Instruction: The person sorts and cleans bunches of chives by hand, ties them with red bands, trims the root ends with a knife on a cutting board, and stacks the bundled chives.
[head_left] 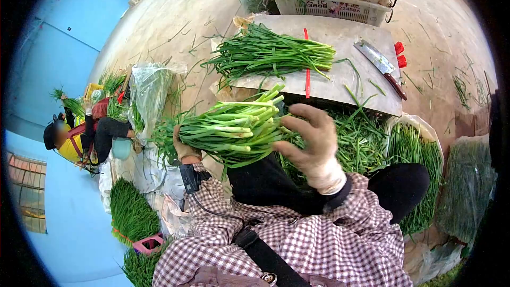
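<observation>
My left hand [183, 149], in a tan glove, is wrapped around a loose bunch of garlic chives [228, 130] above my lap. The pale cut ends point up and to the right; the leaves hang out to the left. Beside those stems my right hand [314, 146], also gloved, is held with its fingers curved and apart and nothing in it. In front, a larger bunch of chives [265, 53] lies across a metal-topped board [350, 82], with a red strip [307, 77] running beneath it. A cleaver [378, 61] with a brown handle rests on the board's right side.
Stacked white crates [329, 8] stand behind the board. Loose green trimmings [353, 138] are heaped below it. Chives fill a sack [414, 151] on the right, and another bundle [130, 210] is at left by a pink crate [149, 244]. Another person [79, 138] sits at far left.
</observation>
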`<action>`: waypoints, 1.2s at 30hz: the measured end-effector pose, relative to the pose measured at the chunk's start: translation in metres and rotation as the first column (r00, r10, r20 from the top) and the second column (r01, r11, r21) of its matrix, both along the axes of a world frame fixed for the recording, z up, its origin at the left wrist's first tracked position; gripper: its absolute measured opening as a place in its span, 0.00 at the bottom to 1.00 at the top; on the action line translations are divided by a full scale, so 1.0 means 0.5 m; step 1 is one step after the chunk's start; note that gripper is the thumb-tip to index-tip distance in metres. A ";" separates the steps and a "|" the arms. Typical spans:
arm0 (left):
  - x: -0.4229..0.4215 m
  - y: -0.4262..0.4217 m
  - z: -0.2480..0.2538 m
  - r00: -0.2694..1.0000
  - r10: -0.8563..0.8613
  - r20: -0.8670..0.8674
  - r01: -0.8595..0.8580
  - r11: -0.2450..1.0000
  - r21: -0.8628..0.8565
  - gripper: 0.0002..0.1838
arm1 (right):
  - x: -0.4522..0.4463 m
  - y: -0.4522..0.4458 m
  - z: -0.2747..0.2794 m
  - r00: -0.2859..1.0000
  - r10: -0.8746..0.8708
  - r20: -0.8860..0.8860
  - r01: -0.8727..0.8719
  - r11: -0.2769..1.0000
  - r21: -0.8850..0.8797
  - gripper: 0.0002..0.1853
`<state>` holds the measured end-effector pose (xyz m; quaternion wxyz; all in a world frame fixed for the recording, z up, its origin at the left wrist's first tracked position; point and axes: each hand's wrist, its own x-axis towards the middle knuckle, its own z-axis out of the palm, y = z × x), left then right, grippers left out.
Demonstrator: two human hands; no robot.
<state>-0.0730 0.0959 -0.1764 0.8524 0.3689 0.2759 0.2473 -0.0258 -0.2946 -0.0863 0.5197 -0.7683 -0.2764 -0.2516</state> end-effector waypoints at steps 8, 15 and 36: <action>-0.002 0.013 -0.005 0.999 0.038 -0.023 -0.038 0.999 -0.013 0.16 | 0.045 0.059 0.004 1.000 -0.003 0.018 0.005 0.995 -0.098 0.16; 0.000 0.004 0.009 0.993 0.114 -0.028 -0.115 0.991 -0.066 0.14 | 0.038 -0.038 0.027 0.996 -0.069 -0.064 0.088 0.919 0.385 0.06; 0.004 -0.029 0.033 0.298 -0.062 0.952 0.513 0.852 -0.105 0.23 | 0.015 -0.241 -0.169 0.786 -0.173 -0.593 -0.380 0.622 -0.685 0.12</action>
